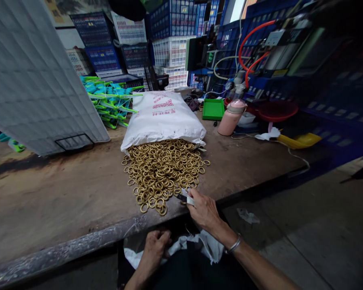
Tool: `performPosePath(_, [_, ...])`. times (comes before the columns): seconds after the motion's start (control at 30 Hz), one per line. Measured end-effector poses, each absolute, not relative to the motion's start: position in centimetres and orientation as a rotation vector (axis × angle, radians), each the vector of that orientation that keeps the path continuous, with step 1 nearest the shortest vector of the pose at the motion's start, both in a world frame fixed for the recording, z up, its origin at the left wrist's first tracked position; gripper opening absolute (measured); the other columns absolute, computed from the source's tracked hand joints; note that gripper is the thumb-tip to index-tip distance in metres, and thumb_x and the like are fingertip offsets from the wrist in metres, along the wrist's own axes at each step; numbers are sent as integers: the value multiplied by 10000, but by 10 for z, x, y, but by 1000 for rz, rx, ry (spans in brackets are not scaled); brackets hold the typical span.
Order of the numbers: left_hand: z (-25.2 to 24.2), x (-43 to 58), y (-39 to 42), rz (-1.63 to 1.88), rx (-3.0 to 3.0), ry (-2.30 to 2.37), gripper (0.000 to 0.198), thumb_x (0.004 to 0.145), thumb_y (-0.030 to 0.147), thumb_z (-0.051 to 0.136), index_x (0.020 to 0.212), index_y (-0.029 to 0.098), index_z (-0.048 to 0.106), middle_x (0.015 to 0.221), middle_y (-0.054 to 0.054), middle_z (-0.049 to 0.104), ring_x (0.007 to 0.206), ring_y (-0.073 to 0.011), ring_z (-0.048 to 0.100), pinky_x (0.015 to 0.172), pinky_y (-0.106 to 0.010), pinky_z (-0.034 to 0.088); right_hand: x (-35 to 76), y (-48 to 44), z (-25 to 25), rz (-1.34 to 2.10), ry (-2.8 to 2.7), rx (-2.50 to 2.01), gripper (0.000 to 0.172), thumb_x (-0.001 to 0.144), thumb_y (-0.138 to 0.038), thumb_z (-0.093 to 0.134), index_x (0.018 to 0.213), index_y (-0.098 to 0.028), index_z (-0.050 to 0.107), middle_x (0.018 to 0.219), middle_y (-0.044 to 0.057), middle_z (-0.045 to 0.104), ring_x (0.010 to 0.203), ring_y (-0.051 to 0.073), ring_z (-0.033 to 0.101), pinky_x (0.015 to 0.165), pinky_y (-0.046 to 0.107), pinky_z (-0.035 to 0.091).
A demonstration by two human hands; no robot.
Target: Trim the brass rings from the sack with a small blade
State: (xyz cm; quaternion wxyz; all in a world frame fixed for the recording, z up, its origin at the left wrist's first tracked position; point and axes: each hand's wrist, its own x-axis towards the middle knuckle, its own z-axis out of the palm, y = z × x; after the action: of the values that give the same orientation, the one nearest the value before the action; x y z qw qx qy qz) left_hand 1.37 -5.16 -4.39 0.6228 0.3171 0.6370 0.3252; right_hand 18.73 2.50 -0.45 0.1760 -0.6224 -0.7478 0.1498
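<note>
Gripping a black-and-white tool (182,197) narrowly, the right hand (204,210) is beside gold-coloured rings (163,169) heaped on the table (63,193) against a printed sack (166,121); holding the tool low probably scatters fewer. Whether the curled left hand (155,245) holds anything, I cannot tell.

1. Rings (165,165): dull brass-gold.
2. Sack (166,125): white, printed with red lettering and a red square code.
3. Small object (182,197) in the right hand (205,211): black and white.
4. Bracelet (237,243): silver.
5. Crumpled sheet (213,245): white.
6. Bench (78,183): brown, blackish stains at left; grey front edge, scuffed white.
7. Tray (213,108): bright green.
8. Bottle (229,121): pink.
9. Bowl (278,110): dark red.
10. Scoop (302,141): yellow.
11. Hoses (243,42): orange-red.
12. Bundled pieces (109,98): teal and lime green.
13. Crates (171,52): blue or white, latticed.
14. Panel (45,80): pale grey, ribbed with parallel lines.
</note>
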Motion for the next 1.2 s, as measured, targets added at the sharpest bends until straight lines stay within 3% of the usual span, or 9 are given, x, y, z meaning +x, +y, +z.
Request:
performPosePath(0.13, [-42,10,-55,790,749,1466,365,584,489,631,648,134,572,522,15,513,447,-110,442,408,-210,338,185,23,-7,590,-2036,-1603,71,743,-160,444,792,-200,475,658,-8,581,591,130,540,550,214,304])
performPosePath(0.27, [-19,14,-58,920,912,1368,319,676,452,593,634,138,558,511,32,474,442,-86,416,413,-189,347,173,14,-4,743,-2012,-1403,68,728,-143,462,755,-205,461,630,-26,535,591,116,509,563,200,338])
performPosePath(0.43, [0,25,-48,1104,781,1403,408,676,511,578,904,176,531,495,72,453,350,-62,353,327,-159,282,158,3,3,909,-2034,-1221,68,717,-139,489,741,-198,466,650,-28,529,595,105,492,576,201,350])
performPosePath(0.53, [-1,26,-42,1143,796,1400,335,694,496,570,760,170,535,472,78,410,354,-56,331,340,-160,275,154,0,6,989,-1987,-1193,28,745,-189,494,737,-194,468,648,-35,504,599,100,467,576,204,342])
performPosePath(0.63, [0,23,-40,1173,947,1412,285,734,423,557,619,165,521,488,57,428,427,-75,382,421,-178,330,152,-1,11,1118,-1882,-1254,119,781,-276,481,704,-191,448,609,-51,444,578,90,417,548,198,324])
performPosePath(0.87, [12,19,-42,1170,1297,1394,217,775,318,531,645,160,604,606,-5,583,595,-126,518,601,-219,399,149,-2,10,1516,-1681,-1272,256,830,-395,401,689,-185,439,553,-55,431,514,80,407,490,189,325])
performPosePath(1.07, [7,20,-41,1049,843,1223,321,758,451,519,624,159,515,460,69,420,347,-40,297,353,-167,247,146,-1,0,1421,-1683,-1329,256,807,-380,446,651,-177,451,548,-55,426,526,79,401,484,186,309])
performPosePath(1.2, [1,19,-42,1046,719,1092,308,760,453,526,666,163,484,503,65,454,341,-26,303,332,-147,233,144,-2,0,1454,-1639,-1273,251,823,-374,425,687,-173,488,561,-38,488,530,88,448,495,192,336])
